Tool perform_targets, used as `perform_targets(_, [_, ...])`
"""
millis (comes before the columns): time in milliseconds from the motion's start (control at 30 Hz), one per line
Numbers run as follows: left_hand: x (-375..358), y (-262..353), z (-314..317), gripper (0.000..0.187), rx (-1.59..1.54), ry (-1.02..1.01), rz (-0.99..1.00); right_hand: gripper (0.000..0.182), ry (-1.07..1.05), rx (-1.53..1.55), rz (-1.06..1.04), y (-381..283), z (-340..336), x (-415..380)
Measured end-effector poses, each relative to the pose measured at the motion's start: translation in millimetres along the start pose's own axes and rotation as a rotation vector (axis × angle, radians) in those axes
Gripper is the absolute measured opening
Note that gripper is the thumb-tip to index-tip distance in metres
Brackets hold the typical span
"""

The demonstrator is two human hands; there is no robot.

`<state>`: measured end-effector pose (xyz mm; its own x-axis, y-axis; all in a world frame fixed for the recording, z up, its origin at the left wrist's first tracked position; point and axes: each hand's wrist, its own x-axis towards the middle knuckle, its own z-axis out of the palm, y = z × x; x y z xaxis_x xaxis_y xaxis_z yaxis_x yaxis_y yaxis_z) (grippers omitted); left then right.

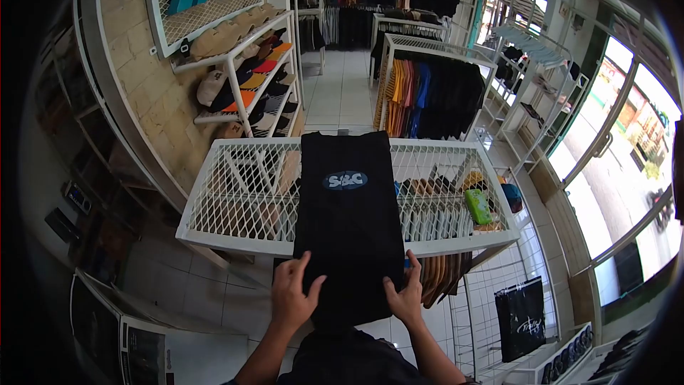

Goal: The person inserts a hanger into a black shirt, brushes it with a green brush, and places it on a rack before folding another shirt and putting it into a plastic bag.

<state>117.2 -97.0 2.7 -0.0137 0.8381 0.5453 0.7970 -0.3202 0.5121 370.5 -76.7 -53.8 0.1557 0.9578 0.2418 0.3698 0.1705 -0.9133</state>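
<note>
A folded black T-shirt point(348, 217) with a blue oval "S&C" print lies lengthwise over the white mesh-topped table point(242, 241). Its near end hangs past the table's front edge toward my body. My left hand point(292, 291) is at the left side of this hanging part, thumb and forefinger spread apart over the cloth. On the opposite side, my right hand point(407, 299) has its thumb over the shirt and its forefinger pointing up along the edge. Whether the fingertips press on the cloth is hard to tell.
A green packet point(478, 207) sits on the table's right side. Hangers with clothes show beneath the mesh. To the left stands a cap shelf point(239, 93); beyond the table is a rack of coloured shirts point(427, 96). A black bag point(520, 319) hangs at lower right.
</note>
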Motion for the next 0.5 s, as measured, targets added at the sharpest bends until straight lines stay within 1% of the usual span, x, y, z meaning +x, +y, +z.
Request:
perform_targets(33, [14.9,10.5,6.6,0.055,-0.025,-0.002,0.059,0.079,0.067,0.061,-0.086,2.4,5.9,1.7])
perform_targets(67, [29.6,14.0,17.9,0.049,-0.055,-0.037,0.134,0.078,0.081,0.045,0.010,-14.3,5.6,3.3])
perform_targets(100, [48.8,22.4,27.0,0.041,-0.094,-0.051,0.195,0.078,0.120,0.079,-0.005,-4.6,13.3,6.3])
perform_targets(167, [88.6,33.2,53.7,0.033,-0.146,-0.088,0.246,0.072,0.054,0.072,0.105,-15.4,12.5,10.8])
perform_targets(200, [108.4,33.7,71.2,0.031,-0.151,-0.102,0.262,0.072,0.051,0.063,0.129,-18.2,12.3,13.9])
perform_targets(233, [128.9,35.1,87.6,0.031,-0.154,-0.112,0.274,0.071,0.054,0.049,0.074,-19.9,12.4,14.6])
perform_targets(267, [149.2,32.2,108.8,0.033,-0.135,-0.138,0.256,0.070,0.058,0.036,0.011,-19.8,12.0,15.9])
perform_targets(333, [190.4,30.4,146.0,0.037,-0.086,-0.151,0.223,0.069,0.059,0.046,0.006,-15.5,10.2,15.1])
perform_targets(367, [209.3,27.3,164.6,0.036,-0.020,-0.138,0.218,0.068,0.063,0.061,-0.013,-14.1,9.1,14.5])
perform_targets(400, [227.2,24.9,181.8,0.037,0.052,-0.141,0.200,0.073,0.074,0.139,0.033,-16.4,9.3,12.7])
perform_targets(433, [242.5,20.8,199.0,0.040,0.096,-0.146,0.168,0.073,0.079,0.127,0.043,-18.9,11.9,9.8])
perform_targets(467, [256.5,16.6,214.2,0.045,0.143,-0.160,0.151,0.076,0.109,0.076,0.019,-22.0,16.7,9.0])
perform_targets(500, [272.4,17.9,232.3,0.050,0.199,-0.149,0.059,0.080,0.144,0.006,-0.001,-21.2,15.3,11.3])
